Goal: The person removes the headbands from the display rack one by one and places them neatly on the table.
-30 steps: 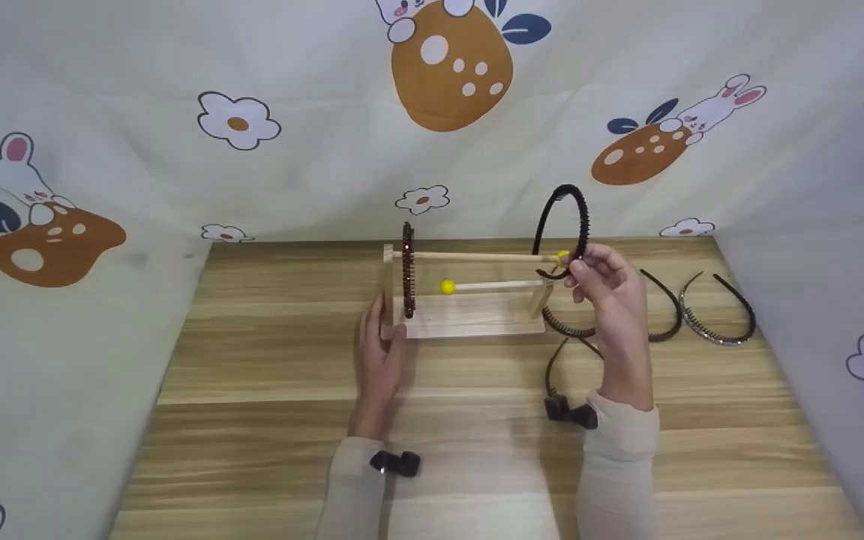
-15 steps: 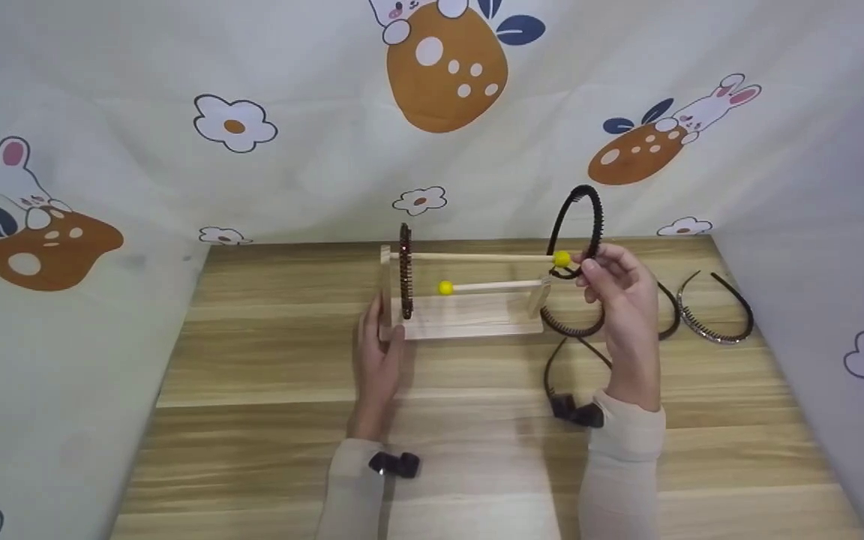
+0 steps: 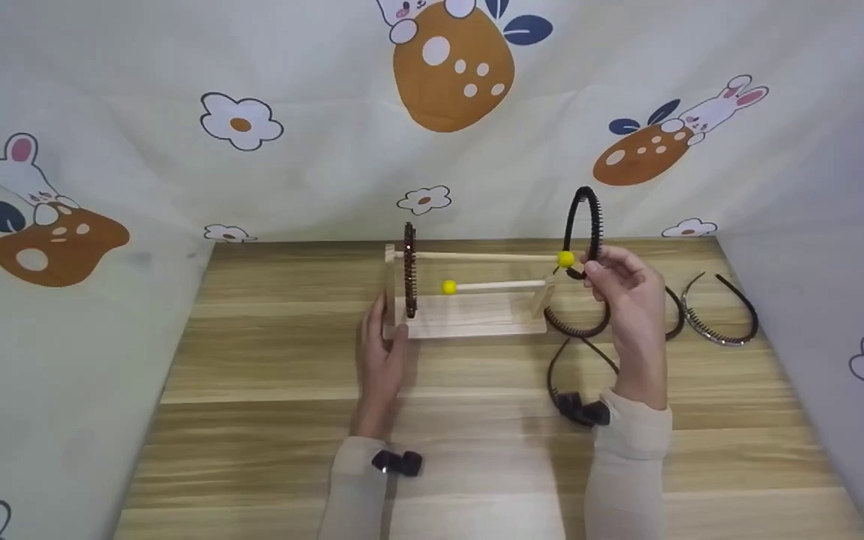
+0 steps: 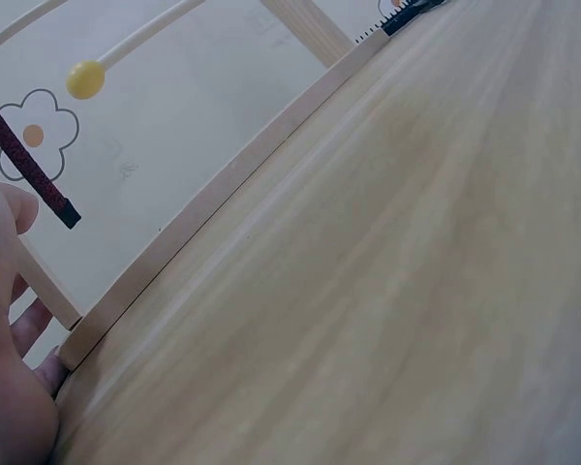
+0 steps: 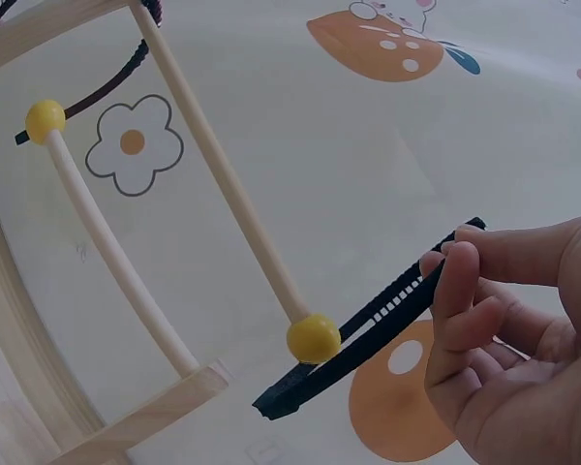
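My left hand (image 3: 383,367) grips the left end of a wooden stand (image 3: 477,328), thumb in front and fingers behind the upright. A dark brown beaded headband (image 3: 410,274) hangs on the stand's upper rod (image 3: 484,256), close to the left upright. Between thumb and fingertips, my right hand (image 3: 634,311) pinches a black toothed headband (image 5: 368,341), held upright at the yellow ball (image 3: 565,259) that ends this rod. Whether the band encircles the rod's tip I cannot tell. The lower rod (image 3: 499,285) points left from the right upright, carrying only its yellow ball (image 5: 45,122).
Several dark headbands lie on the wooden table (image 3: 267,435) at the right, one (image 3: 576,332) beside the stand and a sparkly one (image 3: 717,339) farther right. Partly behind my right wrist lies another headband (image 3: 550,375). Patterned cloth (image 3: 312,187) encloses the back and sides.
My right hand has shifted slightly right with the black headband, so the yellow ball at the upper rod's end shows fully. The left hand keeps its hold on the stand.
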